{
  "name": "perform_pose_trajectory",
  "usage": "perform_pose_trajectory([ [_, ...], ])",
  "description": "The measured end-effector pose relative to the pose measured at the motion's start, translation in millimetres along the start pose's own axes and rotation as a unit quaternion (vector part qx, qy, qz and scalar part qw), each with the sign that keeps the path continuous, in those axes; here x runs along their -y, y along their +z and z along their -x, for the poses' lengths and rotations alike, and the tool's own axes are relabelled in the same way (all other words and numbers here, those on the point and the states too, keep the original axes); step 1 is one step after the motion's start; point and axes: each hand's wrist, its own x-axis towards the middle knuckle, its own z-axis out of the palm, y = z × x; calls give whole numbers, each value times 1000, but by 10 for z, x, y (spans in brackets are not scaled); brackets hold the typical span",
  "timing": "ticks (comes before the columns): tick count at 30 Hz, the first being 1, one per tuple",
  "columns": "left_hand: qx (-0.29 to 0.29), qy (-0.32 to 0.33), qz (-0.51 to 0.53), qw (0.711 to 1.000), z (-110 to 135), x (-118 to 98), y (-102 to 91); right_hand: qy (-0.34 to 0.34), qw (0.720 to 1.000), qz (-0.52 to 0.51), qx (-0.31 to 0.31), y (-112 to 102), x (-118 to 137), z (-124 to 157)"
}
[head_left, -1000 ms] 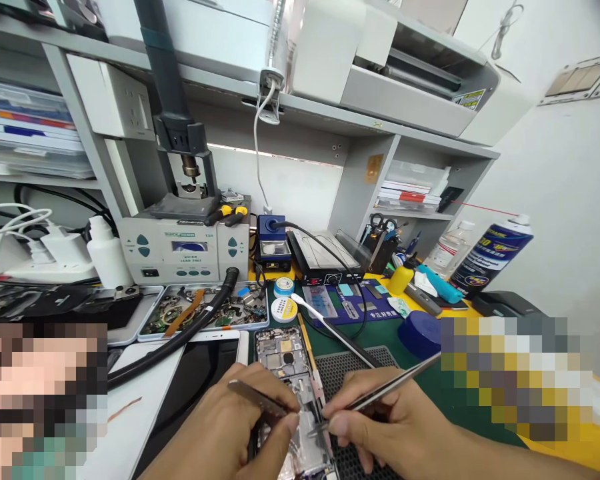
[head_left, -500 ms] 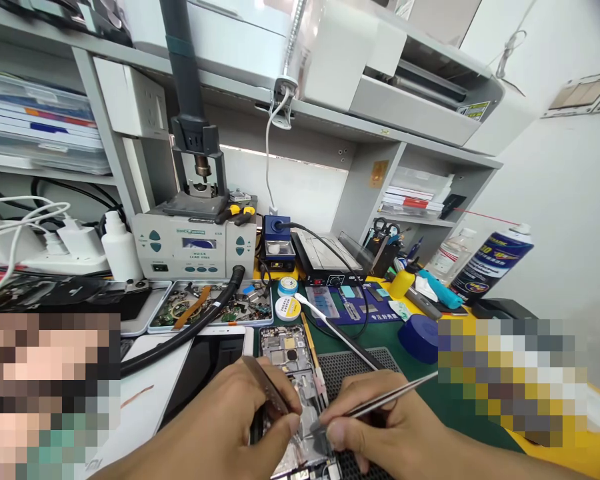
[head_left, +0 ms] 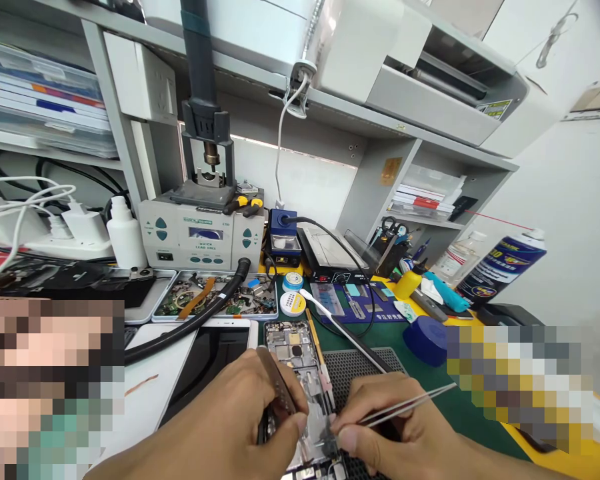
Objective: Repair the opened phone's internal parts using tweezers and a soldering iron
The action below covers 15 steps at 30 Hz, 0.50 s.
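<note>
An opened smartphone (head_left: 293, 357) lies back-up in the middle, its metal frame and inner parts bare. My left hand (head_left: 245, 407) is over its left edge, closed around dark brown tweezers (head_left: 275, 381) whose tips are hidden behind the fingers. From the right, my right hand (head_left: 400, 427) pinches thin silver tweezers (head_left: 417, 401), their back end pointing up to the right. Between the two hands, a translucent grey film (head_left: 321, 430) covers part of the phone's lower half. Whether the silver tips touch it, I cannot tell.
A yellow stick (head_left: 316, 337) runs along the phone's right side. Beside it are a perforated black mat (head_left: 363, 363) and a white-and-black cable (head_left: 347, 333). A white-framed phone (head_left: 217, 350) lies to the left. Behind stand a parts tray (head_left: 167, 310) and a hot-air station (head_left: 195, 230).
The whole view has shifted slightly, so bench and hands sit a little further right. My right hand's tweezers now show two arms apart. Both hands stay over the phone.
</note>
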Motion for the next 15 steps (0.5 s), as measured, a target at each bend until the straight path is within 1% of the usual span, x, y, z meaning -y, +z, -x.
perform_pose_trajectory([
  [3, 1, 25, -21, 999, 14, 18, 12, -16, 999, 36, -1, -13, 36, -5],
  [6, 0, 38, -20, 999, 12, 36, 17, -29, 998, 56, -2, -20, 61, -8],
  [15, 1, 46, -29, 999, -18, 89, 46, -67, 995, 80, 1, -31, 79, 24],
])
